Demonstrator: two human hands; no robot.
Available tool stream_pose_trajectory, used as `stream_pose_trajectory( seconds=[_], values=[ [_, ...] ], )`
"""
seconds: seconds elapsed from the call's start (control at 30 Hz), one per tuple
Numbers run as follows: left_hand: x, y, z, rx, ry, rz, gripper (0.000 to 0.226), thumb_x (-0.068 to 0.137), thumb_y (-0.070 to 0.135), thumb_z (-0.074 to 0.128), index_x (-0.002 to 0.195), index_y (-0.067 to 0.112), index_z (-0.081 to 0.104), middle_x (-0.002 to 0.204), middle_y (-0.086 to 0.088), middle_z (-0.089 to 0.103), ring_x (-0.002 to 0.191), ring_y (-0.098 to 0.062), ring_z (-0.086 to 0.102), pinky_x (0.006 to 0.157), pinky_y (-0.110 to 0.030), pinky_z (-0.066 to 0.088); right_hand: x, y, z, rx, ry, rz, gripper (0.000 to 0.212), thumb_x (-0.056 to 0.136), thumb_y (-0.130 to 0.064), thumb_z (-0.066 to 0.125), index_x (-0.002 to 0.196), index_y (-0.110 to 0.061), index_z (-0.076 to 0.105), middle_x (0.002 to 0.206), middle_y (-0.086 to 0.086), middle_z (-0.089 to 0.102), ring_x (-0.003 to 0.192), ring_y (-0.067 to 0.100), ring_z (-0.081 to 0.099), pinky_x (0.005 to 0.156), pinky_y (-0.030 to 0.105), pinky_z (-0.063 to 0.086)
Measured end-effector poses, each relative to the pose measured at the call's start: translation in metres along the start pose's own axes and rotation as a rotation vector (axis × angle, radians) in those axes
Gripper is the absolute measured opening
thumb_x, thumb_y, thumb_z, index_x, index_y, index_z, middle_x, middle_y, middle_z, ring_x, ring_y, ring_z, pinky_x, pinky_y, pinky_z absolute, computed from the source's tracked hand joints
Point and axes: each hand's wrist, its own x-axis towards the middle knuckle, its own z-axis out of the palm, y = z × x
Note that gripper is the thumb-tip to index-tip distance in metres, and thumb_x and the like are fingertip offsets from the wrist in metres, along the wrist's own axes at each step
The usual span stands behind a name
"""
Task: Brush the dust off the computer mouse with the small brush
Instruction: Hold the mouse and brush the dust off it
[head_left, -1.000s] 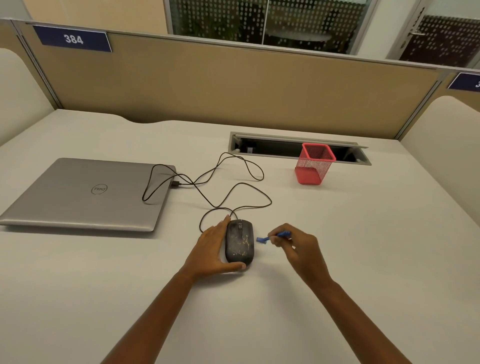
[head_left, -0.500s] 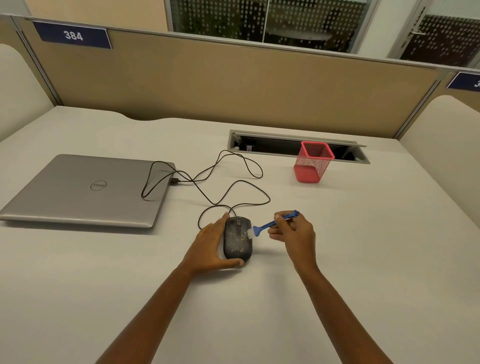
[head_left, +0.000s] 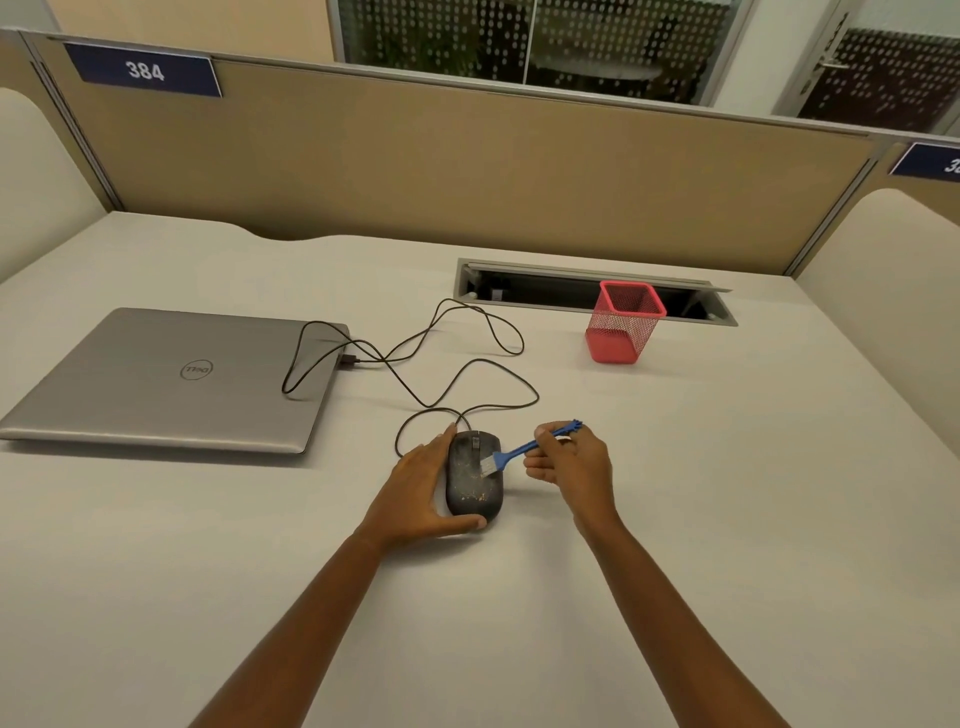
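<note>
On the bench (head_left: 675, 519), a little toward the near edge and just right of the laptop (head_left: 171, 374), lies the mouse (head_left: 474, 486), dark, flecked with pale and yellowish dust over its back. The left hand (head_left: 415, 491) cups its left side, fingers along the flank and thumb wrapped round the near end, pinning it flat. The right hand (head_left: 569, 462) pinches the blue handle of the brush (head_left: 524, 447) between thumb and fingertips, the other fingers curled in. The handle slants up and to the right; the pale bristles rest on the mouse's upper right side, just behind the wheel.

The sweeping step looks to be under way and far from done, since most of the speckling sits on the middle and rear of the shell. The next move calls for short strokes drawn across the back toward an open edge, light enough that the bristles flick rather than smear, with the left hand holding firm so the mouse does not skid. The cable (head_left: 457, 374) loops loosely behind toward the laptop and should not hinder that. A red mesh cup (head_left: 623, 332) stands well apart at the back.
</note>
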Motion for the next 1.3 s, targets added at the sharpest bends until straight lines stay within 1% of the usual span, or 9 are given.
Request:
stream_pose_trajectory(
  seconds=[0.2, 0.37, 0.47, 0.63, 0.73, 0.87, 1.0, 1.1, 1.3],
  values=[
    [0.000, -0.002, 0.001, -0.001, -0.004, -0.003, 0.127, 0.039, 0.093, 0.038, 0.141, 0.025, 0.007, 0.147, 0.001, 0.031, 0.132, -0.017, 0.030, 0.105, -0.025, 0.019, 0.005, 0.008, -0.014, -0.101, 0.139, -0.059, 0.004, 0.090, -0.013, 0.056, 0.089, -0.009, 0.055, 0.073, 0.009, 0.064, 0.048, 0.005, 0.062, 0.047, 0.008, 0.052],
    [0.000, -0.002, 0.001, 0.001, 0.009, -0.001, 0.127, 0.039, 0.093, 0.038, 0.141, 0.023, 0.009, 0.148, 0.000, 0.031, 0.133, -0.017, 0.030, 0.106, -0.026, 0.020, -0.004, 0.005, -0.006, -0.010, 0.008, -0.034, 0.006, 0.089, -0.012, 0.056, 0.091, -0.006, 0.057, 0.068, 0.005, 0.064, 0.058, 0.016, 0.063, 0.050, 0.013, 0.055],
    [0.000, -0.001, 0.001, -0.009, 0.013, -0.004, 0.127, 0.038, 0.093, 0.038, 0.141, 0.023, 0.012, 0.147, -0.001, 0.032, 0.132, -0.018, 0.031, 0.105, -0.026, 0.020, -0.004, 0.005, -0.003, -0.088, 0.028, -0.074, 0.011, 0.090, -0.012, 0.056, 0.095, -0.002, 0.058, 0.070, 0.007, 0.064, 0.055, 0.009, 0.062, 0.048, 0.009, 0.053],
    [-0.001, -0.001, 0.000, -0.015, 0.022, 0.001, 0.126, 0.039, 0.092, 0.040, 0.140, 0.023, 0.014, 0.147, 0.001, 0.032, 0.132, -0.017, 0.031, 0.106, -0.026, 0.020, -0.007, 0.002, -0.010, -0.310, 0.126, -0.412, 0.008, 0.088, -0.008, 0.057, 0.093, -0.003, 0.061, 0.079, 0.006, 0.065, 0.068, 0.016, 0.066, 0.064, 0.019, 0.055],
    [0.000, -0.003, 0.001, -0.016, 0.024, 0.010, 0.123, 0.041, 0.092, 0.041, 0.140, 0.023, 0.016, 0.145, 0.000, 0.035, 0.131, -0.018, 0.034, 0.106, -0.029, 0.024, -0.023, 0.005, -0.009, -0.471, -0.105, -0.697, 0.008, 0.086, -0.004, 0.058, 0.088, -0.006, 0.066, 0.082, 0.000, 0.069, 0.076, 0.002, 0.063, 0.070, 0.019, 0.051],
    [-0.001, -0.004, 0.003, -0.015, 0.023, 0.013, 0.123, 0.043, 0.092, 0.040, 0.140, 0.021, 0.016, 0.146, -0.001, 0.033, 0.131, -0.018, 0.033, 0.107, -0.029, 0.024, -0.048, 0.027, -0.026, -0.750, -0.371, -0.970, 0.013, 0.082, -0.013, 0.050, 0.090, -0.011, 0.061, 0.085, 0.009, 0.074, 0.076, 0.015, 0.063, 0.073, 0.021, 0.048],
    [-0.001, 0.001, -0.001, -0.001, 0.021, 0.022, 0.123, 0.041, 0.085, 0.051, 0.140, 0.020, 0.016, 0.145, -0.001, 0.034, 0.131, -0.018, 0.033, 0.106, -0.027, 0.022, -0.050, 0.026, -0.041, -0.704, -0.297, -0.928, 0.017, 0.081, -0.015, 0.054, 0.087, -0.006, 0.067, 0.082, 0.010, 0.074, 0.081, 0.013, 0.061, 0.077, 0.013, 0.047],
    [-0.001, 0.000, 0.000, -0.011, 0.015, 0.025, 0.125, 0.041, 0.091, 0.043, 0.140, 0.020, 0.016, 0.146, -0.001, 0.033, 0.131, -0.017, 0.033, 0.107, -0.028, 0.022, -0.040, 0.018, -0.031, -0.611, -0.192, -0.856, 0.013, 0.076, -0.003, 0.063, 0.088, -0.002, 0.068, 0.086, 0.013, 0.074, 0.089, 0.013, 0.059, 0.081, -0.002, 0.039],
    [-0.002, -0.003, 0.000, -0.017, 0.007, 0.014, 0.125, 0.041, 0.087, 0.049, 0.141, 0.020, 0.014, 0.148, -0.002, 0.031, 0.133, -0.017, 0.031, 0.108, -0.030, 0.022, -0.054, 0.035, -0.038, -0.697, -0.350, -0.865, 0.016, 0.073, -0.001, 0.063, 0.088, -0.006, 0.066, 0.083, 0.011, 0.074, 0.085, 0.014, 0.060, 0.080, -0.001, 0.039]
  ],
)
